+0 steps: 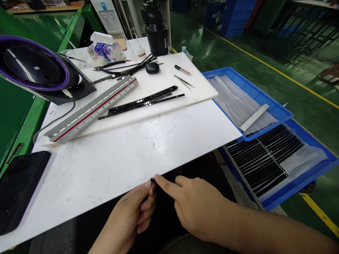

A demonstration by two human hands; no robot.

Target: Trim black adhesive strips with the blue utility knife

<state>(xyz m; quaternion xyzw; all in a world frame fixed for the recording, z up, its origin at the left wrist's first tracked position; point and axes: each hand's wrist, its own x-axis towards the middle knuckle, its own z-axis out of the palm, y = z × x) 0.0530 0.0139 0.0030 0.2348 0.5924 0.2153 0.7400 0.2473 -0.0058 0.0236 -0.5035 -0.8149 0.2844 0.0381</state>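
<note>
Over the near edge of the white table, my left hand [137, 208] is closed, its thumb and forefinger pinching a small black piece [153, 180]. Only the tip of that piece shows; the fingers cover any more of it. My right hand [196, 201] reaches in from the right, its forefinger stretched to the piece and touching it. The other right fingers are curled in, and the right thumb is hidden. Beyond the hands, several thin black strips [143, 102] lie on a white foam board [196, 95].
A grey slotted bar [92, 111] with a red line leans across the board's left end. Tweezers [184, 81], cutting pliers [109, 65], a black bottle [156, 35] and a fan [37, 67] stand or lie behind. A phone [21, 190] is at left, blue trays [286, 114] at right.
</note>
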